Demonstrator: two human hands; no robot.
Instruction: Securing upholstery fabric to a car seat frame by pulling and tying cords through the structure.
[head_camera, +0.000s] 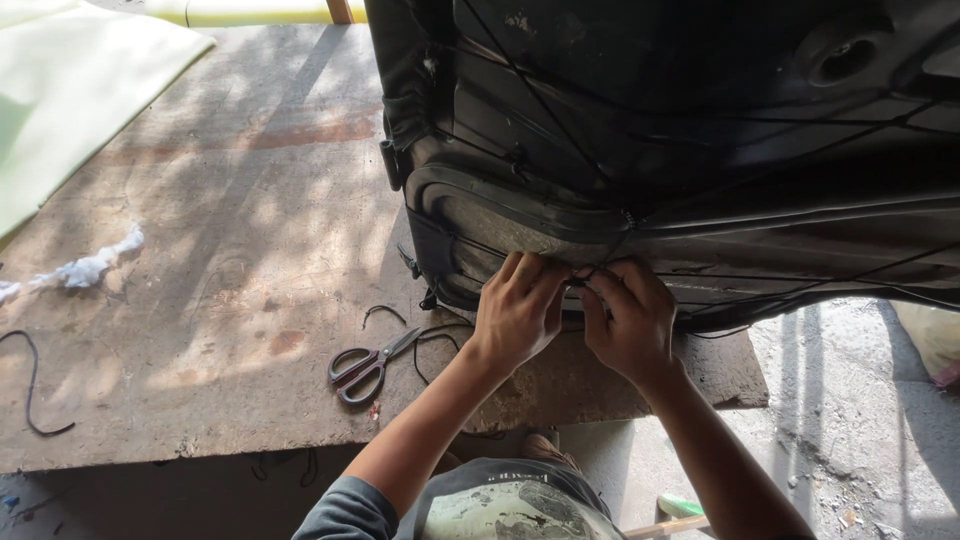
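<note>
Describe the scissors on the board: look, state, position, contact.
The scissors have dark reddish loop handles and short metal blades, slightly parted. They lie flat on the worn wooden board, handles toward the near edge, blades pointing up and right toward a loose black cord. Neither the left hand nor the right hand touches them.

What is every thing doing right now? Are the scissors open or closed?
Scissors: lying flat on the board, blades closed.
Black seat: resting on the board, criss-crossed by taut black cords.
Left hand: fingers curled, pinching a cord at the seat's edge.
Right hand: fingers curled, pinching the same spot.
Loose black cord: lying curled on the board.
White stuffing: lying loose.
Wooden board: flat, worn.
</note>
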